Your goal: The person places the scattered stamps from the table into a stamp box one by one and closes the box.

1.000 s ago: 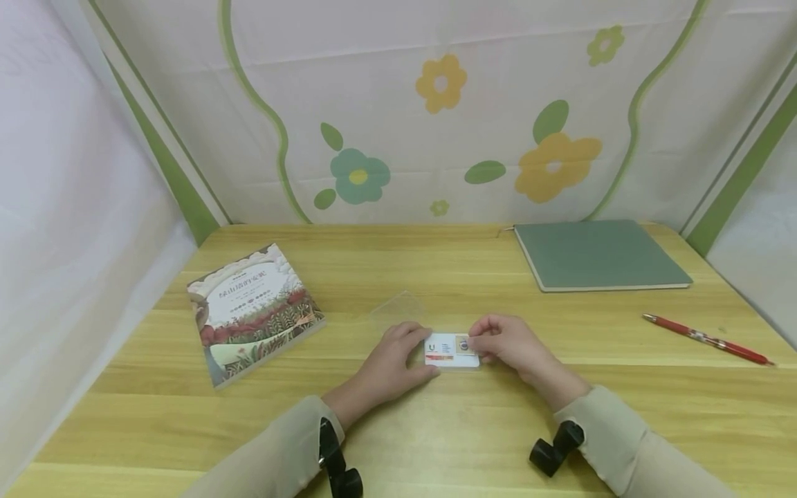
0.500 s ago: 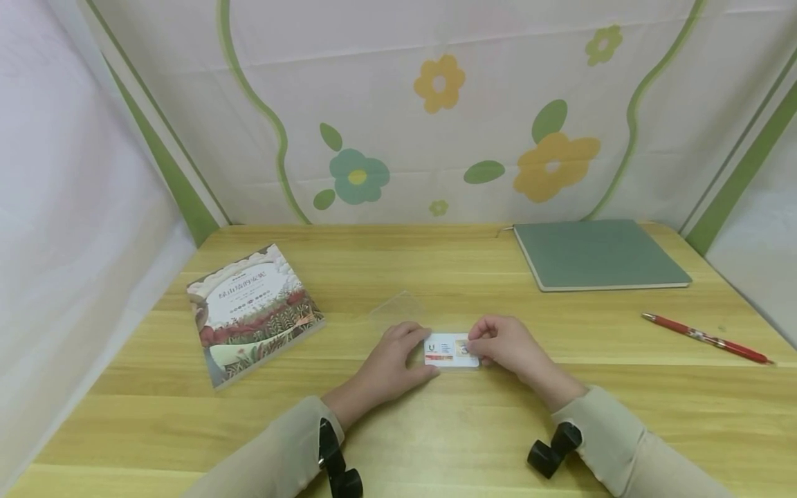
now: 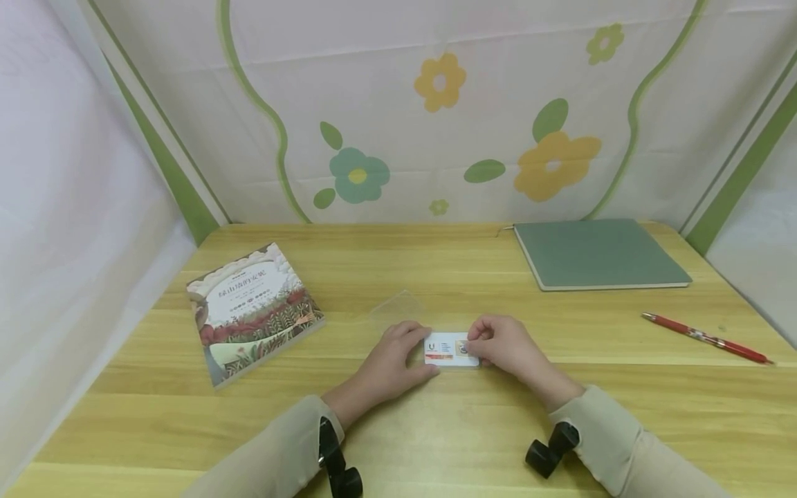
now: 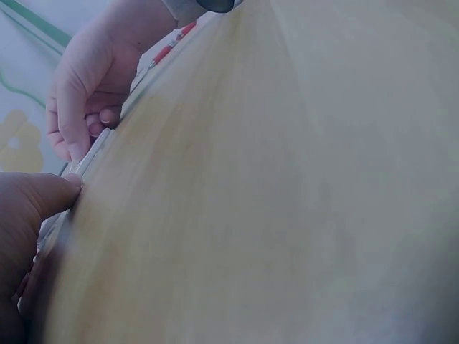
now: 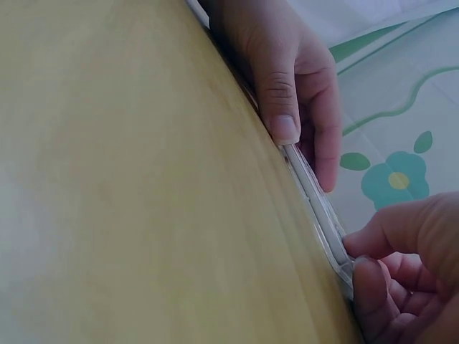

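A small white printed card (image 3: 439, 348), with a gold-framed picture at its right, lies flat in front of me. In the right wrist view it shows as a thin white slab in a shallow clear plastic case (image 5: 320, 229). My left hand (image 3: 395, 363) holds the left end between thumb and fingers. At the right end, my right hand (image 3: 506, 342) pinches the near corner with thumb and index finger, its fingertips overlapping the picture. The other right fingers curl underneath, partly hidden. Just behind the left hand lies a clear plastic sheet or lid (image 3: 398, 304).
On the left of the wooden table (image 3: 423, 429) lies an illustrated book (image 3: 255, 311). A green notebook (image 3: 600, 254) sits at the back right, with a red pen (image 3: 706, 337) in front of it. A floral cloth (image 3: 398, 104) hangs behind.
The small picture at the card's right end, tilted and partly lifted-looking a second ago, now looks flush with the card. The right hand has shifted slightly left; the left hand stays still.
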{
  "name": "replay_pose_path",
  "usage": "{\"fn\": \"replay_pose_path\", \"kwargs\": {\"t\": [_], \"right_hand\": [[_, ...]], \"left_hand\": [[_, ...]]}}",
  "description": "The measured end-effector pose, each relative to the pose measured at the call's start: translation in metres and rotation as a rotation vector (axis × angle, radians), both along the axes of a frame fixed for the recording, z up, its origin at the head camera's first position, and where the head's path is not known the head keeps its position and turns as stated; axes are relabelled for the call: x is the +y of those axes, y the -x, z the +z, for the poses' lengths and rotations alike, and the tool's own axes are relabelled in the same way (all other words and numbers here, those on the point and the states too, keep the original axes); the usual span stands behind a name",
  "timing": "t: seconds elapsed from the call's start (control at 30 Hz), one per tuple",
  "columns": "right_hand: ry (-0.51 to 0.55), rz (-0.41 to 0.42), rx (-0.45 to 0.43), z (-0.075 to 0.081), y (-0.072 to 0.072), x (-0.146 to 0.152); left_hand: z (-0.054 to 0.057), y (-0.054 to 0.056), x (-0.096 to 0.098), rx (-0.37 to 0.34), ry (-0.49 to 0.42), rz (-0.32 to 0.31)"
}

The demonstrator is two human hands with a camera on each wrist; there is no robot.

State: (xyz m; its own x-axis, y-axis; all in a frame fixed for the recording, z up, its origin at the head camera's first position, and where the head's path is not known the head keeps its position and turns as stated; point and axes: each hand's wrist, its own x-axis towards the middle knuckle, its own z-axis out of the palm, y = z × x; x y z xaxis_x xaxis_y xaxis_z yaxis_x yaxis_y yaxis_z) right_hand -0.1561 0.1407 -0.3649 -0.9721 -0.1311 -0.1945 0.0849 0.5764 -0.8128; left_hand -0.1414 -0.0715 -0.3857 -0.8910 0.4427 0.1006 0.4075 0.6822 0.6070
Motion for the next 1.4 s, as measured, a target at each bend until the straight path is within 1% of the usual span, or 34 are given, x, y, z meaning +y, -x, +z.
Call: {"fn": "replay_pose_path", "kwargs": {"t": [0.2, 0.47, 0.77, 0.87, 1.0, 1.13, 1.27, 1.33, 1.4], "right_hand": [[-0.025, 0.020, 0.009, 0.000, 0.001, -0.001], [-0.034, 0.033, 0.012, 0.000, 0.000, -0.001], [0.034, 0.017, -0.024, -0.002, 0.004, 0.003], [0.050, 0.011, -0.040, 0.001, 0.004, 0.005], [0.081, 0.023, -0.045, 0.006, 0.005, 0.007], [0.079, 0.061, -0.016, 0.014, 0.012, 0.013], [0.096, 0.106, 0.019, 0.026, 0.022, 0.022], [0.110, 0.121, 0.031, 0.031, 0.028, 0.025], [0.114, 0.155, 0.044, 0.035, 0.035, 0.025]], "left_hand": [[0.001, 0.000, 0.000, -0.002, 0.002, 0.002], [0.001, -0.001, -0.002, -0.003, -0.003, 0.004], [0.001, -0.001, -0.002, -0.002, -0.006, 0.012], [0.001, 0.000, -0.002, -0.004, -0.009, 0.001], [0.003, 0.001, -0.004, -0.023, -0.050, 0.000], [0.009, 0.002, -0.011, -0.026, -0.085, 0.000], [0.019, 0.006, -0.019, 0.011, -0.100, -0.008], [0.023, 0.009, -0.024, 0.022, -0.108, 0.007], [0.027, 0.012, -0.029, 0.024, -0.115, 0.039]]}}
